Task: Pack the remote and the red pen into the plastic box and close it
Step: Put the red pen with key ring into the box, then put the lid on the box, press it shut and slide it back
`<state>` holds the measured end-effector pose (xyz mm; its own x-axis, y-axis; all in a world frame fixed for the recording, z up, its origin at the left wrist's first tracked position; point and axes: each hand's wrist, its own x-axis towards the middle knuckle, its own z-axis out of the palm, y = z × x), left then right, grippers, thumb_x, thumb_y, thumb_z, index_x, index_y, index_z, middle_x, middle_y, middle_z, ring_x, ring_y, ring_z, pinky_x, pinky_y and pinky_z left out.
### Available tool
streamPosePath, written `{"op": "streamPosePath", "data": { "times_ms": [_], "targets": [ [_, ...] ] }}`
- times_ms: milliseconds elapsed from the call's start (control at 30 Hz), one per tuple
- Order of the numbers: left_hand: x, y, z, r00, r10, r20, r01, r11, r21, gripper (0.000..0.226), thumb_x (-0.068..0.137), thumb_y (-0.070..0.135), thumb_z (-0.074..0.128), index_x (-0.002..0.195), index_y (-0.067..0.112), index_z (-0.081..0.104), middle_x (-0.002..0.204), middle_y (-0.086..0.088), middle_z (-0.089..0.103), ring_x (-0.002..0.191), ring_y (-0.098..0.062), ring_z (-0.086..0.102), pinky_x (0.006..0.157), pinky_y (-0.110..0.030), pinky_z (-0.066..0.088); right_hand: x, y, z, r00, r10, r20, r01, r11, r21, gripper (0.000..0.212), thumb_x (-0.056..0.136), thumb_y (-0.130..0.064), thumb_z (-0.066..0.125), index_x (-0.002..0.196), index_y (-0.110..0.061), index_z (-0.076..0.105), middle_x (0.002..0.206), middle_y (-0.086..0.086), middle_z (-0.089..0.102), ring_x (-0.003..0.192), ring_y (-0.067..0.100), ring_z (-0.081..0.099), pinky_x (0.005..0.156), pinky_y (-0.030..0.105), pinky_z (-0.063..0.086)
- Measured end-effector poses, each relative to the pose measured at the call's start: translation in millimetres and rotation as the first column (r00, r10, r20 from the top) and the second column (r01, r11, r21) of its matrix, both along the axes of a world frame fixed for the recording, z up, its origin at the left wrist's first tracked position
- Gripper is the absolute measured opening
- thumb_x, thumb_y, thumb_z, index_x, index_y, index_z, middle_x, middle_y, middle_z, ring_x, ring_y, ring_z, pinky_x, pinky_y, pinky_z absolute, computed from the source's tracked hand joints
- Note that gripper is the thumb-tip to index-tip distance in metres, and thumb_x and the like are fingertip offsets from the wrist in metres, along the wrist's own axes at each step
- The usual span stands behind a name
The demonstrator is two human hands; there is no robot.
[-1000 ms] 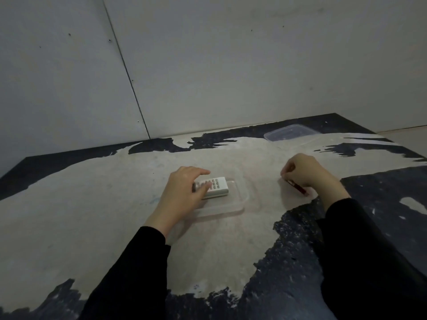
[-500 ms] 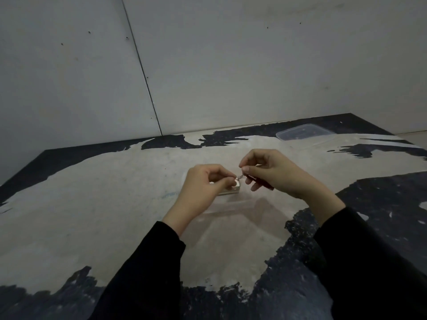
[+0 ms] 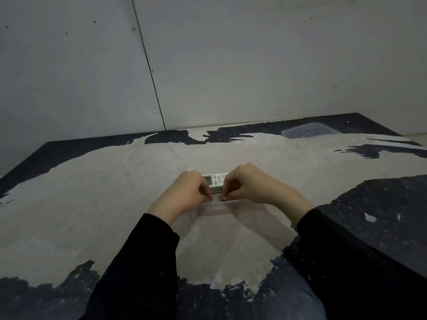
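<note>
Your right hand pinches the red pen beside the remote in the plastic box; your left hand's grip I cannot tell. Next, fetch the lid.

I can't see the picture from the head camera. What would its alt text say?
Two hands in black sleeves, the left hand and right hand, meet over a clear plastic box holding a white remote on a worn, patchy table. Their fingertips pinch something small, mostly hidden. A clear lid lies far right near the grey wall.
</note>
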<state>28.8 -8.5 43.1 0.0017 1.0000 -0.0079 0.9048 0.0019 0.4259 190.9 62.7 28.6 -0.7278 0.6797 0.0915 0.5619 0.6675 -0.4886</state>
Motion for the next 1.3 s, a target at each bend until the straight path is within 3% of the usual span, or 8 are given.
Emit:
{"op": "streamPosePath", "data": {
  "times_ms": [233, 333, 400, 500, 733, 1033, 1200, 1300],
  "targets": [
    [-7.8, 3.4, 5.2, 0.974, 0.052, 0.22, -0.11, 0.96, 0.259, 0.007, 0.079, 0.018, 0.065, 0.079, 0.017, 0.073, 0.072, 0.004, 0.067, 0.065, -0.01, 0.056, 0.059, -0.01, 0.038, 14.3, 9.8, 14.6, 0.989, -0.031, -0.145, 0.032, 0.999, 0.005, 0.011, 0.082, -0.016, 0.067, 0.09, -0.015, 0.074, 0.082, 0.002, 0.075, 0.075, 0.011, 0.066, 0.07, 0.015, 0.047],
    [-8.0, 10.0, -6.9, 0.965, 0.086, 0.248, -0.179, 0.908, 0.379, 0.016, 0.084, 0.026, 0.06, 0.098, 0.021, 0.068, 0.098, -0.001, 0.066, 0.089, -0.015, 0.058, 0.082, -0.022, 0.044, 35.4, 51.9, 12.0, 0.894, -0.269, -0.359, 0.308, 0.95, 0.053, 0.013, 0.085, -0.012, 0.062, 0.093, -0.009, 0.071, 0.089, 0.009, 0.072, 0.08, 0.017, 0.062, 0.077, 0.022, 0.047],
    [-8.3, 14.4, -20.7, 0.976, 0.102, 0.194, -0.167, 0.92, 0.355, 0.033, 0.086, 0.033, 0.056, 0.116, 0.022, 0.06, 0.12, -0.006, 0.06, 0.112, -0.022, 0.053, 0.101, -0.039, 0.04, 53.4, 87.7, -5.6, 0.844, -0.455, -0.285, 0.506, 0.851, 0.14, 0.025, 0.086, -0.017, 0.06, 0.11, -0.007, 0.063, 0.115, 0.018, 0.063, 0.105, 0.028, 0.056, 0.093, 0.031, 0.04],
    [-6.5, 19.6, -33.8, 0.978, 0.127, 0.164, -0.172, 0.94, 0.295, 0.043, 0.087, 0.039, 0.053, 0.126, 0.021, 0.053, 0.132, -0.007, 0.053, 0.124, -0.022, 0.044, 0.105, -0.032, 0.03, 80.7, 122.3, -31.2, 0.749, -0.662, -0.044, 0.657, 0.732, 0.182, 0.049, 0.089, -0.026, 0.052, 0.134, -0.006, 0.043, 0.145, 0.025, 0.037, 0.136, 0.038, 0.031, 0.109, 0.048, 0.028],
    [-7.8, 23.6, -39.6, 0.975, 0.142, 0.171, -0.194, 0.917, 0.349, 0.032, 0.086, 0.035, 0.056, 0.114, 0.021, 0.06, 0.127, -0.003, 0.055, 0.12, -0.016, 0.043, 0.096, -0.021, 0.024, 97.3, 129.8, -37.3, 0.691, -0.722, -0.038, 0.691, 0.644, 0.329, 0.028, 0.091, -0.019, 0.046, 0.105, -0.005, 0.065, 0.113, 0.023, 0.059, 0.108, 0.042, 0.05, 0.091, 0.048, 0.042],
    [-8.1, 23.4, -40.8, 0.971, 0.12, 0.206, -0.194, 0.898, 0.394, 0.026, 0.086, 0.032, 0.057, 0.108, 0.019, 0.063, 0.122, -0.003, 0.06, 0.115, -0.019, 0.049, 0.095, -0.026, 0.028, 82.1, 91.2, -20.8, 0.823, -0.504, -0.262, 0.561, 0.645, 0.519, 0.024, 0.087, 0.004, 0.047, 0.106, -0.004, 0.059, 0.102, 0.017, 0.066, 0.089, 0.034, 0.06, 0.064, 0.038, 0.047],
    [-7.5, 17.4, -34.9, 0.861, 0.103, 0.499, -0.318, 0.873, 0.369, 0.026, 0.089, 0.026, 0.054, 0.112, 0.018, 0.061, 0.12, 0.0, 0.061, 0.111, -0.012, 0.053, 0.094, -0.023, 0.036, 56.4, 29.0, 28.7, 0.55, -0.321, -0.771, 0.623, 0.773, 0.122, 0.012, 0.09, -0.004, 0.054, 0.096, -0.011, 0.063, 0.085, -0.002, 0.06, 0.076, 0.011, 0.056, 0.066, 0.012, 0.049],
    [-5.5, 13.6, -28.1, 0.682, 0.084, 0.727, -0.412, 0.865, 0.287, 0.033, 0.092, 0.032, 0.048, 0.123, 0.021, 0.055, 0.125, 0.003, 0.058, 0.115, -0.012, 0.052, 0.092, -0.018, 0.038, 46.8, 0.9, 38.2, 0.312, -0.406, -0.859, 0.347, 0.89, -0.295, 0.014, 0.091, -0.003, 0.054, 0.097, -0.014, 0.06, 0.084, -0.002, 0.058, 0.08, 0.013, 0.059, 0.072, 0.022, 0.059]
  ]
}}
